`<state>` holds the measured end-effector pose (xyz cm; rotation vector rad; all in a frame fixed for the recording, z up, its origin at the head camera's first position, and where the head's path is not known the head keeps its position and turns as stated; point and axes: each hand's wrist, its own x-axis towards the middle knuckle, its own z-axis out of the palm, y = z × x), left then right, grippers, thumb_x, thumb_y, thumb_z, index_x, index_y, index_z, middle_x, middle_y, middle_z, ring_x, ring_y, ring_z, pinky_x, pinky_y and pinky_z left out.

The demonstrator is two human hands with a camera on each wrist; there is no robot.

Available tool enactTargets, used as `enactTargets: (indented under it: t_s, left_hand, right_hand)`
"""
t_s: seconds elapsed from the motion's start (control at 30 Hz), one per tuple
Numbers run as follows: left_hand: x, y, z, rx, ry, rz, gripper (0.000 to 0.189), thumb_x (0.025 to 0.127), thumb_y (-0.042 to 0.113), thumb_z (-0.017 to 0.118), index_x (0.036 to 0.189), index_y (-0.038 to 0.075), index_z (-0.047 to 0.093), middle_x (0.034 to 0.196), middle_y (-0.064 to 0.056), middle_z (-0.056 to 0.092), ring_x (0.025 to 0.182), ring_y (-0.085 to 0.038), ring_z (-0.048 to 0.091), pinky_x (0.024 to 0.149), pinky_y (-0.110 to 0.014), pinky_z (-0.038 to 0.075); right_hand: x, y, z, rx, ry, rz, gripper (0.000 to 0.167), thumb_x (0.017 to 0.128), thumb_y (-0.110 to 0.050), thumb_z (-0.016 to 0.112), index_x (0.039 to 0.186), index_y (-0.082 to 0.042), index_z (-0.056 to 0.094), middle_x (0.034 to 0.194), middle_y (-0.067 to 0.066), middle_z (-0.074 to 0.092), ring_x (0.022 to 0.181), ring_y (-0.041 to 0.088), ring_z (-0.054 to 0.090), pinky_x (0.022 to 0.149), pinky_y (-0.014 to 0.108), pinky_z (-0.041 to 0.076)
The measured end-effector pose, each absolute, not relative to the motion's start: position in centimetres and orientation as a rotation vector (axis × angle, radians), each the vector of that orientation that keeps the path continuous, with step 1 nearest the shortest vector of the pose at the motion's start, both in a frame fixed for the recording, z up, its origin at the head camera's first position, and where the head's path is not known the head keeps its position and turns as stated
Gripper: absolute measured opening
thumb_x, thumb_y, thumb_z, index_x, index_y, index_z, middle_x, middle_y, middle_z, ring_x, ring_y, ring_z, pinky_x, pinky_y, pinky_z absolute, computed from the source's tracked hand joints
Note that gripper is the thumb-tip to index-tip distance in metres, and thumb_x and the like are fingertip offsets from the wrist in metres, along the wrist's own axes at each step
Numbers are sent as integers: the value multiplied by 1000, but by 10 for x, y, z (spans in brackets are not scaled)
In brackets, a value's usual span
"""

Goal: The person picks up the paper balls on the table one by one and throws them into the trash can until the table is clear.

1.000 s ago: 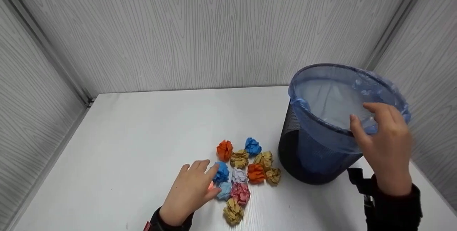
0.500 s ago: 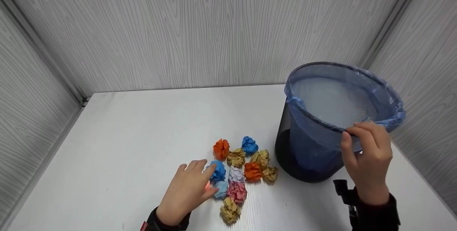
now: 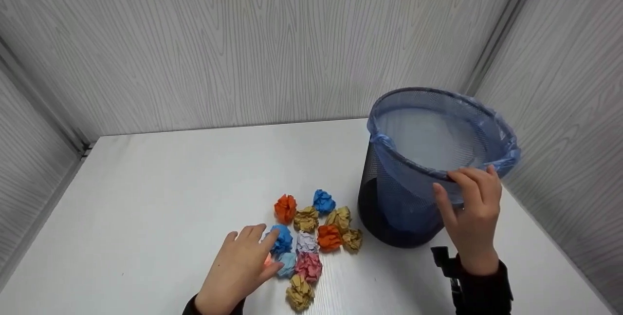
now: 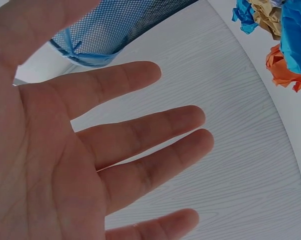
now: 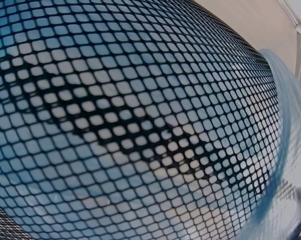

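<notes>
A black mesh trash can (image 3: pixel 372 203) stands on the right, lined with a translucent blue bag (image 3: pixel 409 193) folded over its rim. My right hand (image 3: pixel 474 213) grips the near rim, fingers hooked over the top and thumb outside. Close mesh (image 5: pixel 140 120) with the liner behind it fills the right wrist view; that hand is hidden there. My left hand (image 3: pixel 236 261) lies relaxed beside a blue crumpled paper ball (image 3: pixel 281 240), its fingers spread in the left wrist view, palm (image 4: pixel 55 165) showing. A salmon paper ball (image 3: pixel 267 259) is mostly hidden behind the left hand.
Several crumpled paper balls in orange (image 3: pixel 285 208), tan (image 3: pixel 300 293), white (image 3: pixel 307 242), pink (image 3: pixel 309 266) and light blue (image 3: pixel 286 264) cluster left of the can on the white table (image 3: pixel 185 183). Grey wood-grain panels (image 3: pixel 233 47) enclose the back and sides.
My right hand has come down from above the can's opening onto the near rim. The head view has swung right, shifting everything leftward. My left hand stays beside the paper balls.
</notes>
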<state>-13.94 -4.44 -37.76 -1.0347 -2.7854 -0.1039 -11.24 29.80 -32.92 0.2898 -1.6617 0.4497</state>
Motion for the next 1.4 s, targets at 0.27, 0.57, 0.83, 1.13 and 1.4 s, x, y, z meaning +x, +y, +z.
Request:
enactTargets:
  t_s: [0.27,0.57,0.83,1.13,1.4]
  left_hand:
    - [-139,-43,-378,-1021,-2814,-92,56,75,49,62,115,11,56,107,-14,56,98,-28,51,74,-47,42]
    - [-140,-42,-379,-1043,-2837,-123,56,75,47,62,117,9,55,109,-15,56,100,-29,50,76,-48,41]
    - [-140,-34,-382,-1132,-2778,-123,54,74,43,66,114,8,56,102,-12,56,89,-25,53,68,-37,47]
    - [-137,-16,-392,-1278,-2722,-203,36,74,41,67,90,10,57,74,-1,45,60,-13,38,46,-21,33]
    - [-133,-2,-405,-1410,-2709,-191,37,71,42,69,89,12,57,77,0,47,67,-14,44,51,-20,36]
  right_hand:
    - [-113,299,-332,288,-1652,449,42,84,-35,58,82,7,58,82,21,54,79,34,48,95,51,27]
    - [-115,300,-334,291,-1640,435,41,85,-34,58,83,7,58,83,19,54,78,34,47,94,49,28]
    - [-118,302,-333,288,-1635,420,38,85,-32,58,82,5,60,80,19,55,76,34,47,89,45,30]
    - [-117,298,-332,272,-1623,440,37,85,-31,58,81,6,59,80,19,54,77,34,47,91,46,29]
    - [-116,298,-332,270,-1618,441,38,85,-31,58,81,6,59,80,19,54,76,34,47,91,47,29]
